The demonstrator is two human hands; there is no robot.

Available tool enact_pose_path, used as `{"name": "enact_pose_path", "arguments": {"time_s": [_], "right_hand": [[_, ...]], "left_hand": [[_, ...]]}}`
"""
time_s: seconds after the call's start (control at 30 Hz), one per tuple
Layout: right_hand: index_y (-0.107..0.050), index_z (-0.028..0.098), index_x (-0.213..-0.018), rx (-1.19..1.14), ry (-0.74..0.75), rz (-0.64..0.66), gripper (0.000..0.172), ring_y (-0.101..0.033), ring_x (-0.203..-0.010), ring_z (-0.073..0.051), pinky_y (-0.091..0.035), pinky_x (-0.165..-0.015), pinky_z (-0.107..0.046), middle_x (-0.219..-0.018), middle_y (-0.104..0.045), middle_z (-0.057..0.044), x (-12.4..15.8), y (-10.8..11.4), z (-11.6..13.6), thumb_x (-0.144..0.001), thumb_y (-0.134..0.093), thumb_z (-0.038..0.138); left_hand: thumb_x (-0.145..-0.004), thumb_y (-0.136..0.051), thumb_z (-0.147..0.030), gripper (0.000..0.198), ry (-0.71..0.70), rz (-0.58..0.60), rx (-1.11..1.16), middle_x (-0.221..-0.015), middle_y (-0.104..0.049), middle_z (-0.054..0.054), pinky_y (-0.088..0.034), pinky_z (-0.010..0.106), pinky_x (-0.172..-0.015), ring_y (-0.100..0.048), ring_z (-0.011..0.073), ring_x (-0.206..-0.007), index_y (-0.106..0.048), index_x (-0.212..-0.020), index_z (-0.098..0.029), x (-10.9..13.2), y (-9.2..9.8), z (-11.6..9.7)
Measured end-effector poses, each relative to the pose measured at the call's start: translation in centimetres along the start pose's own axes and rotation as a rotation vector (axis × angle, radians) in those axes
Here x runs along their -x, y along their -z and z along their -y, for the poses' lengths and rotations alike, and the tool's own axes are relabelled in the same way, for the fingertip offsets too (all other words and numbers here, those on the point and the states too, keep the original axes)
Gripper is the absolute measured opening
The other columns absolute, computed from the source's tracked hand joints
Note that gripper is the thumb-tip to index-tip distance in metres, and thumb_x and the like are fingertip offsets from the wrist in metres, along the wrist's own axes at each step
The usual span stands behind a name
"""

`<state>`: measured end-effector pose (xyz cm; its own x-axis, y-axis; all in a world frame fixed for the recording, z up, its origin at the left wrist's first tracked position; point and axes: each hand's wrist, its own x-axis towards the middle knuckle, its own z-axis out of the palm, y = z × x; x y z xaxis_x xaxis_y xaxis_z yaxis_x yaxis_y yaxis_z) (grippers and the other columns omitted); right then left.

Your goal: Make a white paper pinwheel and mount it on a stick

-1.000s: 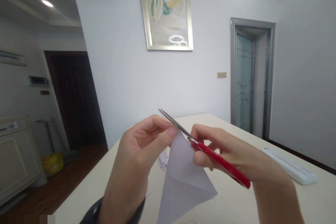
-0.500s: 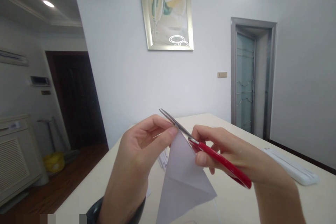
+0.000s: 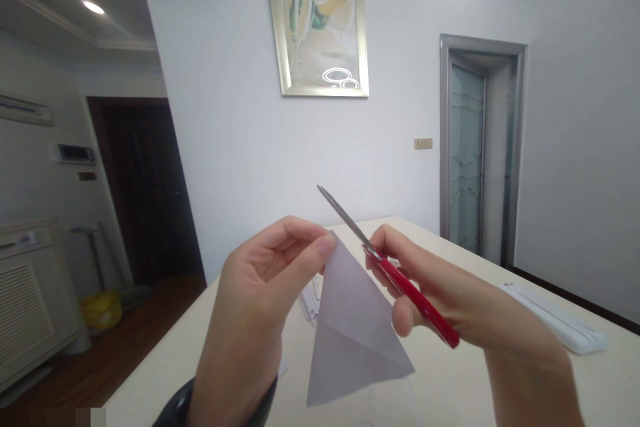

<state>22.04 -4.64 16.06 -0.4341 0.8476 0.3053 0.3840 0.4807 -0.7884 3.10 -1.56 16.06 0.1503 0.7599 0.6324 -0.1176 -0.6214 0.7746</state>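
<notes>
Pinched by its top corner, a folded white paper triangle (image 3: 357,327) hangs from my left hand (image 3: 280,273), whose thumb and forefinger are pressed together on the tip. A crease runs across the lower part of the paper. My right hand (image 3: 430,280) is wrapped round a pair of scissors (image 3: 410,290) with red handles. Their metal blades are nearly closed and point up and to the left, just above and right of the paper's tip, apart from it. A dark band (image 3: 175,407) circles my left wrist.
Under my hands stands a cream table (image 3: 165,360). White strips (image 3: 309,303), partly hidden by the paper, lie behind it. At the right of the table rests a long white case (image 3: 560,320). Beyond the far edge is a wall with a framed picture (image 3: 317,27).
The scissors have moved up and right, off the paper's tip, and their blades have come closer together. The paper's lower edge has lifted a little; my left hand keeps its pinch.
</notes>
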Motion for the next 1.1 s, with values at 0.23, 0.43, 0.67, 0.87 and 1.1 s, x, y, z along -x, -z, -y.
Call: {"name": "enact_pose_path", "arguments": {"time_s": [0.23, 0.43, 0.67, 0.87, 1.1], "right_hand": [[-0.047, 0.022, -0.086, -0.203, 0.112, -0.146, 0.02, -0.047, -0.071, -0.01, -0.037, -0.061, -0.022, -0.083, -0.051, 0.003, -0.9, -0.3, -0.1, -0.08, -0.064, 0.032], [-0.052, 0.022, -0.091, -0.333, 0.171, -0.181, 0.024, -0.052, -0.073, -0.011, -0.041, -0.063, -0.022, -0.082, -0.056, 0.002, -1.4, -0.7, 0.8, -0.074, -0.07, 0.019], [-0.052, 0.023, -0.09, -0.368, 0.158, -0.181, 0.024, -0.051, -0.075, -0.01, -0.042, -0.062, -0.02, -0.083, -0.055, 0.004, -1.1, -0.9, 1.1, -0.074, -0.068, 0.015], [-0.049, 0.022, -0.085, -0.311, 0.178, -0.211, 0.021, -0.045, -0.07, -0.01, -0.038, -0.06, -0.021, -0.077, -0.05, 0.003, -1.3, -1.3, 1.1, -0.075, -0.067, 0.016], [-0.048, 0.022, -0.084, -0.257, 0.184, -0.209, 0.021, -0.045, -0.071, -0.012, -0.038, -0.06, -0.023, -0.078, -0.05, 0.002, -1.1, -1.3, 1.3, -0.075, -0.066, 0.017]], "left_hand": [[-0.078, -0.065, -0.023, 0.004, -0.078, -0.037, -0.072, -0.072, -0.061, -0.006, -0.043, 0.012, -0.061, -0.055, 0.0083, -0.07, -0.063, -0.076, -0.024, 0.1, -0.2, -0.2], [-0.079, -0.064, -0.023, 0.004, -0.132, 0.011, -0.216, -0.072, -0.063, -0.006, -0.045, 0.014, -0.06, -0.058, 0.0093, -0.068, -0.063, -0.076, -0.025, 0.6, -0.7, -0.6], [-0.079, -0.064, -0.024, 0.004, -0.164, -0.006, -0.299, -0.073, -0.065, -0.007, -0.045, 0.015, -0.062, -0.06, 0.0097, -0.07, -0.063, -0.076, -0.027, 0.8, -0.6, -0.9], [-0.079, -0.064, -0.024, 0.003, -0.091, 0.029, -0.188, -0.077, -0.066, -0.005, -0.047, 0.018, -0.068, -0.061, 0.0117, -0.074, -0.063, -0.077, -0.026, 0.7, -0.8, -0.7], [-0.08, -0.063, -0.022, 0.004, 0.034, 0.13, 0.007, -0.076, -0.067, -0.002, -0.048, 0.018, -0.066, -0.061, 0.0125, -0.073, -0.063, -0.076, -0.022, 0.6, -0.7, -0.8]]}}
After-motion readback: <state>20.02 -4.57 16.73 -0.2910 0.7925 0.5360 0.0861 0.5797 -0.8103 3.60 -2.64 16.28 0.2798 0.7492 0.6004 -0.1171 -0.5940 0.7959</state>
